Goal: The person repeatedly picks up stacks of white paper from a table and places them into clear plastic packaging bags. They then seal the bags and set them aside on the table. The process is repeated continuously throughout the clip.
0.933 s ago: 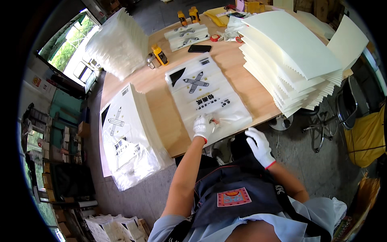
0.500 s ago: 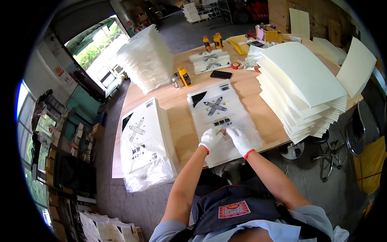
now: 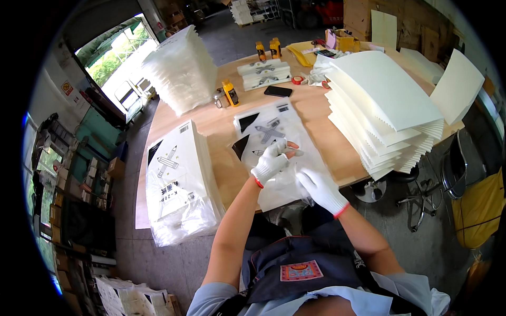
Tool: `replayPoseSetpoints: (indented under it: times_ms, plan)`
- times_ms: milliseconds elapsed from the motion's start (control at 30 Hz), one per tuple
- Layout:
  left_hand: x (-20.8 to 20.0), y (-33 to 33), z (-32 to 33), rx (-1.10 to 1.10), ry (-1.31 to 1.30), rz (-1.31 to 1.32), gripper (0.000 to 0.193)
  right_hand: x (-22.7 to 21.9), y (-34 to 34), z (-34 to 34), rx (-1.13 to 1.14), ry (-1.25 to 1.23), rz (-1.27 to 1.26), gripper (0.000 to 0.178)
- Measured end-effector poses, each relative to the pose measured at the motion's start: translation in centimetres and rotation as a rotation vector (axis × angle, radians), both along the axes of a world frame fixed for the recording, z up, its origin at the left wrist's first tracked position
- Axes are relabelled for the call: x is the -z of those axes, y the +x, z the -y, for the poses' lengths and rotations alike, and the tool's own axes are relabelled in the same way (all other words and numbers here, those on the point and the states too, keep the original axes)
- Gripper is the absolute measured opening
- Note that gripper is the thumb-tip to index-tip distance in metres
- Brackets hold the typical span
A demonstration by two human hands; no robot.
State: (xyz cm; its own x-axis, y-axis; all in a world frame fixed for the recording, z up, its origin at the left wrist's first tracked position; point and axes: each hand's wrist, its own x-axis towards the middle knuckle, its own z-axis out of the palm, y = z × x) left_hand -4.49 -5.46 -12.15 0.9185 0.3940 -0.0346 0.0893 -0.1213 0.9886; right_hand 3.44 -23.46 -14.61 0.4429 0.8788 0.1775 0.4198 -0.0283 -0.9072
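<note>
Flat clear plastic bags (image 3: 284,117) printed with crossed pencils and a black corner lie stacked in front of me. My left hand (image 3: 274,160), in a white glove with bare fingertips, is closed on the top bag, whose near part is raised and curled. Its printed black corner stands off the bag below. My right hand (image 3: 321,191), gloved too, rests at the near right of the bags with its fingers stretched out together and nothing visible in them. To the left is a pile of filled bags (image 3: 176,174) holding white sheets, with loose plastic at its near end.
A tall stack of white sheets (image 3: 387,89) stands at the right. Clear-wrapped packs (image 3: 182,71) are piled at the far left. A black phone (image 3: 278,91), an orange bottle (image 3: 230,92), a glass jar (image 3: 220,98) and red tape (image 3: 299,80) lie beyond the bags.
My left hand has risen and moved away from my right, lifting the top bag off the stack. My right hand has come slightly nearer me, its fingers now straight. The view has shifted slightly.
</note>
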Motion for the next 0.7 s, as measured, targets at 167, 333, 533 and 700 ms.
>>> replayPoseSetpoints:
  times_ms: [167, 333, 533, 700]
  plan:
    - [-5.0, -0.5, 3.5, 0.008, 0.296, 0.151, 0.018, 7.5, 2.8, -7.4, 0.022, -0.200, 1.077, 0.024]
    - [-4.9, -3.6, 2.6, -0.060, 0.789, -0.154, 0.038, 4.8, 2.0, -6.5, -0.294, -0.281, 0.602, 0.033]
    - [-6.8, -5.4, 3.8, -0.342, 1.447, -0.164, 0.073, -9.9, 5.8, 6.8, -0.185, 0.401, 0.941, 0.026]
    - [-9.3, -2.0, 5.8, -0.233, 1.055, 0.286, 0.055, -16.9, 11.6, 13.9, 0.457, -0.009, 1.301, 0.032]
